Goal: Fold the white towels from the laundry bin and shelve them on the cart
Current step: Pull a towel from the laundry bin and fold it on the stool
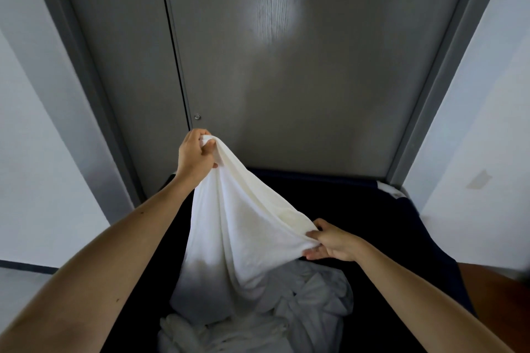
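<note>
The left hand (196,153) is raised at the end of a nearly straight forearm, with its back toward the camera. Its fingers and thumb are curled tight round one bunched corner of the towel (238,223). From that fist the towel falls down and to the right. Its top edge runs as a slack diagonal to the right hand (332,243), which sits lower and nearer the body. The right hand pinches the other end of that edge between thumb and fingers, its wrist turned inward. Below both hands the rest of the towel hangs into the dark bin (372,209), where its lower end meets the heap (301,309) of white towels. Just above the left hand, a small round metal fitting (197,116) shows on the grey door (286,80).
</note>
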